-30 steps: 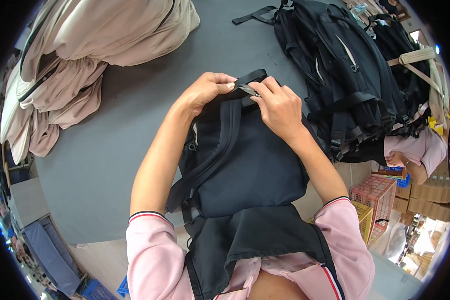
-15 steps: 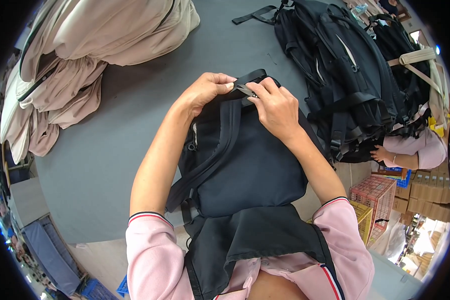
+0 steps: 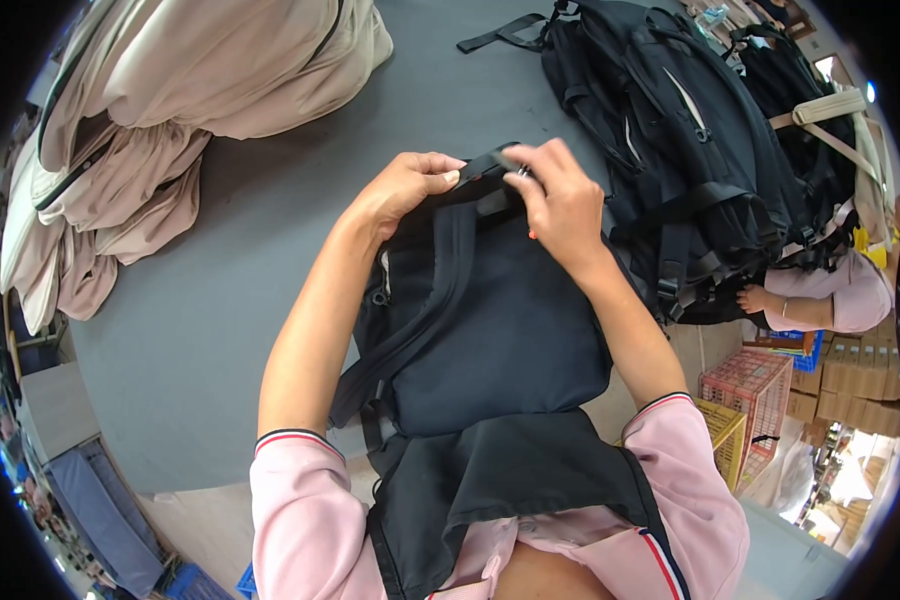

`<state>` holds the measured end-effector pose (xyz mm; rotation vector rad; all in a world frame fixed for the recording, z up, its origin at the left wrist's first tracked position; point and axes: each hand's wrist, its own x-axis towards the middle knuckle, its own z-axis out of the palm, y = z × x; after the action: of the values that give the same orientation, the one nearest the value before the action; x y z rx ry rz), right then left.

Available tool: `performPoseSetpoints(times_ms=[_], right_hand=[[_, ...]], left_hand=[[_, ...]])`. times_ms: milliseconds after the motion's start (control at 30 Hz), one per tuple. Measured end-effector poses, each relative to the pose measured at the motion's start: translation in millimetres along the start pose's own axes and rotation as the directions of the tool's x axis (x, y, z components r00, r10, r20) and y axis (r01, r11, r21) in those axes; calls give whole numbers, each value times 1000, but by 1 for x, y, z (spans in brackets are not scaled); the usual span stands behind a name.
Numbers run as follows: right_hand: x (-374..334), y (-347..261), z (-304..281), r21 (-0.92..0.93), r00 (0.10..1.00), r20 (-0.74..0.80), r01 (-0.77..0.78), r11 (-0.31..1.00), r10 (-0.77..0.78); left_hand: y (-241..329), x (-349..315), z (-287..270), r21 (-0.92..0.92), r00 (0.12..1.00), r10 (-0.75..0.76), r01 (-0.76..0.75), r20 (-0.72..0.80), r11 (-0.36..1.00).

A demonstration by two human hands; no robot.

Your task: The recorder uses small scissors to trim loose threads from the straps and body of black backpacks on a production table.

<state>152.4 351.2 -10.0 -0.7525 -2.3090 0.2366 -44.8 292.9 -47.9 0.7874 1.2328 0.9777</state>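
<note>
A black backpack point(image 3: 510, 330) lies in front of me at the table's near edge, one padded shoulder strap point(image 3: 454, 260) running down its left part. At its top, my left hand point(image 3: 405, 192) pinches a black webbing loop point(image 3: 485, 164) between thumb and fingers. My right hand point(image 3: 568, 205) is closed beside the loop's right end, its fingertips smeared by motion. A bit of metal from small thread snips point(image 3: 523, 172) shows between its thumb and fingers; the rest of the tool is hidden by the hand.
Beige fabric bags point(image 3: 220, 70) are heaped at the far left of the grey table point(image 3: 240, 380). Black backpacks point(image 3: 670, 140) pile up at the right, with another person's hand point(image 3: 760, 300) beside them. Red and yellow crates point(image 3: 745, 385) and cardboard boxes point(image 3: 860, 380) stand beyond the right edge.
My right hand has shifted slightly and turned, drawing the snips' blades off the loop, so less metal shows. My left hand keeps its pinch, moved very slightly left.
</note>
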Motion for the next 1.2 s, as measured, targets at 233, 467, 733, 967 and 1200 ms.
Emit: performPoseSetpoints(times_ms=[233,467,733,967,1200], right_hand=[[6,33,8,285,938,287,-278,917,195],[13,24,8,444,833,426,-532,721,353],[45,39,35,52,970,143,-208,977,199],[64,58,62,-145,921,261,-258,955,289],[65,73,72,-146,720,554,-410,900,418]], left_hand=[[-2,-6,13,372,936,340,-287,-86,883],[-10,-8,45,912,582,781,-155,-226,380],[7,39,62,769,659,534,107,-530,631],[-36,61,49,796,494,676,57,-546,602],[-29,53,19,4,922,155,-164,-354,986]])
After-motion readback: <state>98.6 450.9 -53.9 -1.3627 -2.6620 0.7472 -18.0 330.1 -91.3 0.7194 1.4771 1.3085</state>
